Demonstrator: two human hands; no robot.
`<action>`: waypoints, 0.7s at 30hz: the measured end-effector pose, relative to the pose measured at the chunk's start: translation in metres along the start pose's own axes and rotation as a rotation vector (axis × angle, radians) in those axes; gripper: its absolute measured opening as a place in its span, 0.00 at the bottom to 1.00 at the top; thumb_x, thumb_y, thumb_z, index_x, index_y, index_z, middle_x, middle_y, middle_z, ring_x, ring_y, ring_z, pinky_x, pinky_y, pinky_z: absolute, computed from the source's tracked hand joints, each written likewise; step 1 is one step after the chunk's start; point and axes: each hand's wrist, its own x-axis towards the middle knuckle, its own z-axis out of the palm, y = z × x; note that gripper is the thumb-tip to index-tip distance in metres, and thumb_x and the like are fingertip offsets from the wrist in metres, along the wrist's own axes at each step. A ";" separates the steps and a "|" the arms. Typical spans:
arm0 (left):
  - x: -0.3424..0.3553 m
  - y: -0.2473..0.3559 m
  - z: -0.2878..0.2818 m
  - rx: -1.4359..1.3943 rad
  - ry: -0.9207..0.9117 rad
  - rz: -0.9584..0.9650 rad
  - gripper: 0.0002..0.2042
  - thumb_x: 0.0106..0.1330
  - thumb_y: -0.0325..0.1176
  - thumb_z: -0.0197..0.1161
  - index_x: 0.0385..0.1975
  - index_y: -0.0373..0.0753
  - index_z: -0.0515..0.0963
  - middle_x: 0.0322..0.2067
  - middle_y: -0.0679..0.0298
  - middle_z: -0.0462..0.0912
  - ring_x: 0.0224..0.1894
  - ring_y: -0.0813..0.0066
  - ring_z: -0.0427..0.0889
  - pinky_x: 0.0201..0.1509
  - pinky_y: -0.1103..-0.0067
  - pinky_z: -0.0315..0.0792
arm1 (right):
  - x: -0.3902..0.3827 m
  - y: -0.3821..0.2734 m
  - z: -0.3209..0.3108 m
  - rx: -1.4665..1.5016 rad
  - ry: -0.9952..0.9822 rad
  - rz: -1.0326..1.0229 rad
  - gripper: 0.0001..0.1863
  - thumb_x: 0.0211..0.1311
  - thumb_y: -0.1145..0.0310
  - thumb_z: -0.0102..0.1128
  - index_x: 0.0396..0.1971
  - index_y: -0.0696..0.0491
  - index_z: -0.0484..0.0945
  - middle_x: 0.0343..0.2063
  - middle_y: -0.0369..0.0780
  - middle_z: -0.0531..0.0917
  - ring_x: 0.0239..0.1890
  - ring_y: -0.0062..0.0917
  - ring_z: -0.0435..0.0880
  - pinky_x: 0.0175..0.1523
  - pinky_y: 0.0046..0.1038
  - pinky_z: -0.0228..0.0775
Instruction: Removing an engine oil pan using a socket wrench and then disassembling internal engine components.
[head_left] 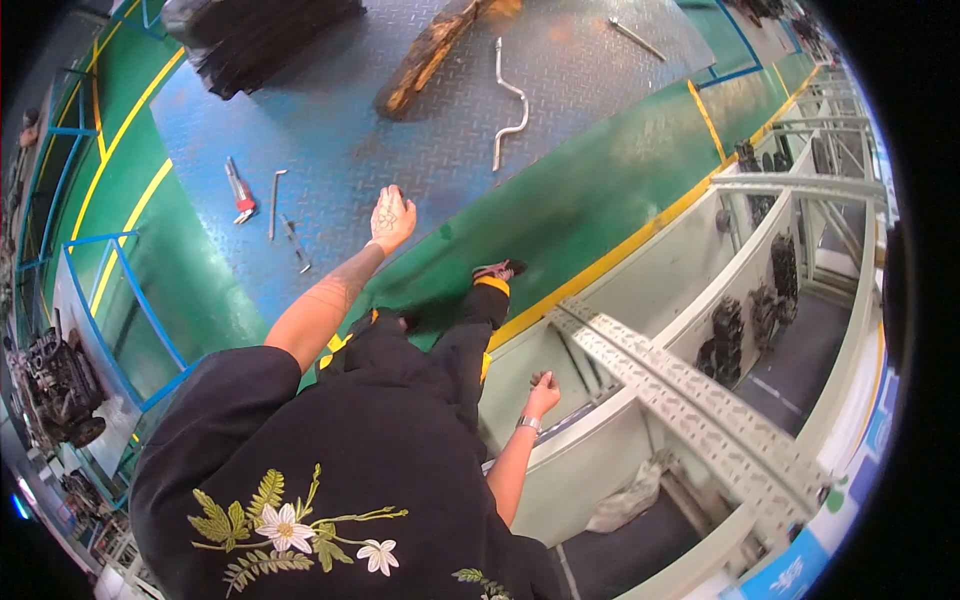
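My left hand reaches out above the blue metal plate near its edge, back upward, fingers loosely bent, holding nothing I can see. To its left on the plate lie a red-jawed adjustable wrench, a thin L-shaped bar wrench and a slim metal tool. Ahead and to the right lies a cranked speed brace, with a long-handled ratchet farther off. My right hand hangs low beside the grey-white metal shelving, fingers curled in, with nothing visible in it. Neither hand touches a tool.
A rough wooden beam and a black block-like bundle rest on the plate. Perforated shelving holding dark parts stands close on my right. A blue-framed stand and an engine are at left.
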 end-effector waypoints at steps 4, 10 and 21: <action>0.111 0.029 0.044 0.348 0.362 0.104 0.28 0.56 0.39 0.61 0.55 0.30 0.66 0.53 0.44 0.71 0.56 0.48 0.70 0.58 0.62 0.66 | 0.101 -0.048 0.022 -0.194 0.011 0.111 0.20 0.71 0.60 0.49 0.27 0.62 0.78 0.15 0.40 0.80 0.15 0.23 0.78 0.21 0.25 0.68; 0.268 0.042 0.020 0.441 0.098 -0.173 0.51 0.48 0.47 0.73 0.67 0.29 0.49 0.59 0.47 0.65 0.62 0.54 0.65 0.65 0.61 0.58 | 0.233 -0.079 0.023 -0.012 -0.265 0.228 0.18 0.72 0.60 0.46 0.34 0.60 0.79 0.23 0.42 0.84 0.18 0.22 0.79 0.22 0.21 0.68; 0.211 0.025 0.045 0.314 0.220 -0.227 0.30 0.52 0.41 0.68 0.53 0.33 0.67 0.42 0.48 0.77 0.46 0.49 0.75 0.51 0.61 0.69 | 0.480 -0.280 0.066 -0.449 -0.789 -0.051 0.17 0.69 0.61 0.49 0.42 0.60 0.78 0.31 0.41 0.85 0.25 0.21 0.81 0.28 0.21 0.70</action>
